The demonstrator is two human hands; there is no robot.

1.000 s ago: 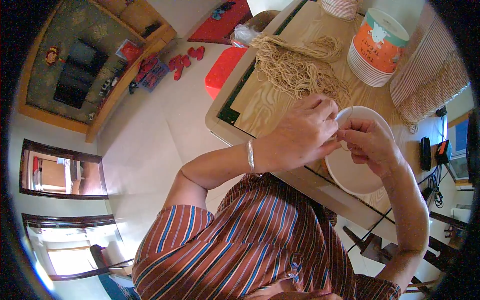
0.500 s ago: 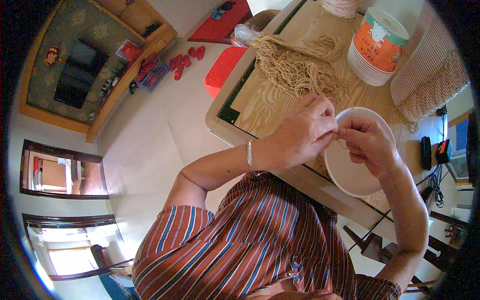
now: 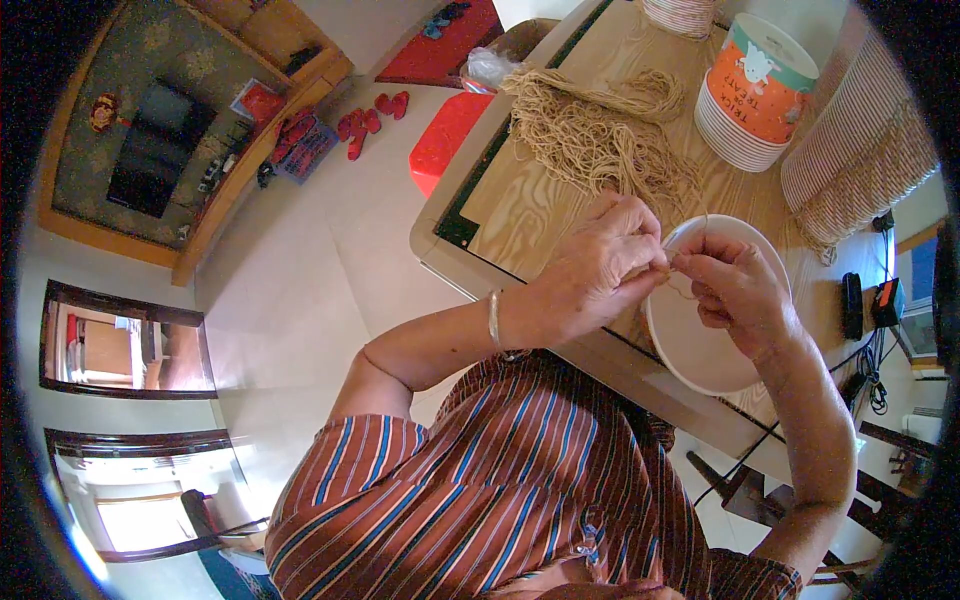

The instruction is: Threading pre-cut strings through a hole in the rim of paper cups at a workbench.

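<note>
Both hands met over the near-left part of a white bowl [image 3: 718,355], taking the bowl's middle as the centre of a clock with twelve at the top of the view. The left hand [image 3: 608,270] came in from nine to ten o'clock, its thumb and fingertips pinched together and the other fingers curled. The right hand [image 3: 738,285] hung over the bowl just toward one o'clock, thumb and forefinger likewise pressed together, the remaining fingers bent under. Between the two sets of fingertips ran a thin strand [image 3: 671,257], gripped by both; it was so fine and so covered by the fingers that it only seemed to be tan twine.

A tangled heap of tan twine [image 3: 600,135] lay at eleven o'clock on the wood-grained table [image 3: 520,215]. At twelve stood a stack of paper tubs [image 3: 755,95], orange and green above white rims, and at one o'clock rose a tall ribbed stack [image 3: 835,150] with twine-coloured cord against its side. A black box with an orange patch [image 3: 887,303] sat at three, and a bundle of black cable [image 3: 877,390] hung at four. Off the table, at ten o'clock, was a red stool [image 3: 440,140]. A silvery bracelet [image 3: 494,320] circled the left wrist.
</note>
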